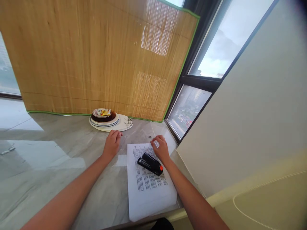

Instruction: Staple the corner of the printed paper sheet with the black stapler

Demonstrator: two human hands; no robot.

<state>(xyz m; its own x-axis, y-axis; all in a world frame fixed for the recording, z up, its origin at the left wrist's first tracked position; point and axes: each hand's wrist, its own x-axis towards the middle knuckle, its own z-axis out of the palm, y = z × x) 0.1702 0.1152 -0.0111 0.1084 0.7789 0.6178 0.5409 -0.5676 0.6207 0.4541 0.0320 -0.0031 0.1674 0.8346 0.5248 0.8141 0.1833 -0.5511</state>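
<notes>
A stack of printed white paper (150, 188) lies on the marble counter (59, 159) near its right end. A black stapler (150, 164) with an orange tip rests across the text. My right hand (161, 148) sits on the far top corner of the paper, fingers curled around something small and white that I cannot make out. My left hand (112, 143) rests on the bare counter just left of the paper, fingers bent downward and empty, a little short of the plates.
A stack of plates (105, 119), topped by a brown bowl and a patterned dish, stands against a bamboo blind (96, 54) leaning at the back. A window (189, 108) and a cream wall (251, 111) close off the right side. The counter's front edge runs below the paper.
</notes>
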